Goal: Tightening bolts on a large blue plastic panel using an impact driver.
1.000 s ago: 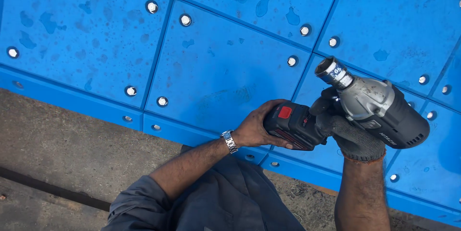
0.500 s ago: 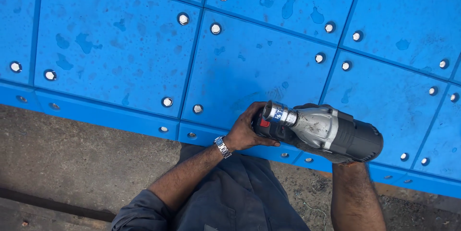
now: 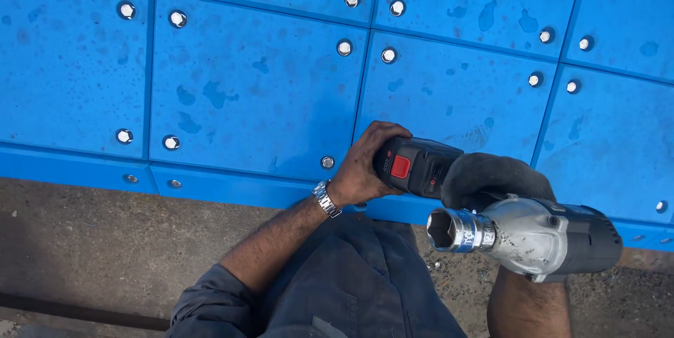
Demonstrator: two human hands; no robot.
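I hold a grey cordless impact wrench (image 3: 540, 236) over my lap, its silver socket (image 3: 456, 230) pointing left toward the camera. My right hand (image 3: 495, 178), in a dark glove, is wrapped around the wrench's handle. My left hand (image 3: 361, 166), bare with a metal wristwatch (image 3: 326, 200), grips the black battery pack (image 3: 418, 166) with its red latch at the handle's base. The battery rests against blue plastic panels (image 3: 253, 92) studded with silver bolt heads; the nearest bolt (image 3: 327, 162) is just left of my left hand.
Blue panels meet at seams with paired bolts, such as one bolt pair (image 3: 366, 51) above my hands and another bolt pair (image 3: 147, 139) at the left. A lower blue ledge (image 3: 84, 169) borders grey concrete ground (image 3: 105, 247). My dark trousers (image 3: 351, 282) fill the bottom middle.
The wrench has swung round: its socket pointed up-right, then left, and now sits lower, facing left toward me. My left hand stays on the battery. The view has shifted right along the panels.
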